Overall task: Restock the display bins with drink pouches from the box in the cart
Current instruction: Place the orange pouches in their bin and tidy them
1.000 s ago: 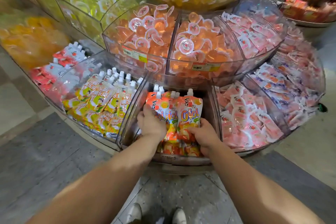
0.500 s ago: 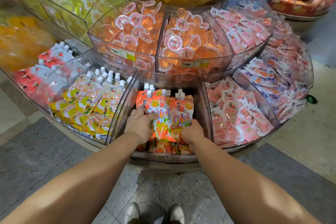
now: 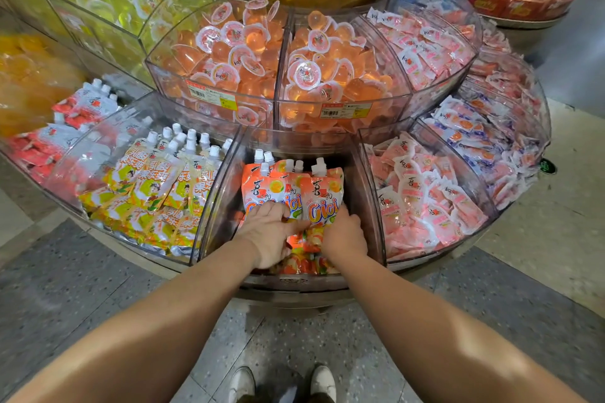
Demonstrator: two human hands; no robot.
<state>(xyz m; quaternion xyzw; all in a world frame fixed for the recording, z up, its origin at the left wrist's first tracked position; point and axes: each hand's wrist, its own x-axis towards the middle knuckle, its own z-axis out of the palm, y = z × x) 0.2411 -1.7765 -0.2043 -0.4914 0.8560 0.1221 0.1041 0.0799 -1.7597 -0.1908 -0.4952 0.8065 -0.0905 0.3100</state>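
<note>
Your drink pouches [image 3: 322, 198] are orange, with white screw caps and "Cici" in big orange letters over pictured citrus slices. They sit in the clear wedge-shaped centre bin [image 3: 366, 206] on the bottom tier, directly under the two bins of orange jelly cups [image 3: 278, 56]. The front pouches stand nearly upright, long axis running from your hands up toward the jelly cups, caps at the far end, printed faces toward you. More lie flat beneath them, too jumbled to count. About six caps show; two printed fronts are fully readable.

Your left hand [image 3: 270, 235] lies across the lower part of the front left pouch, fingers spread and pressing flat, not curled round it. Your right hand [image 3: 343, 234] is at the base of the front right pouch; its fingertips are hidden, so I cannot tell whether it grips.
</note>
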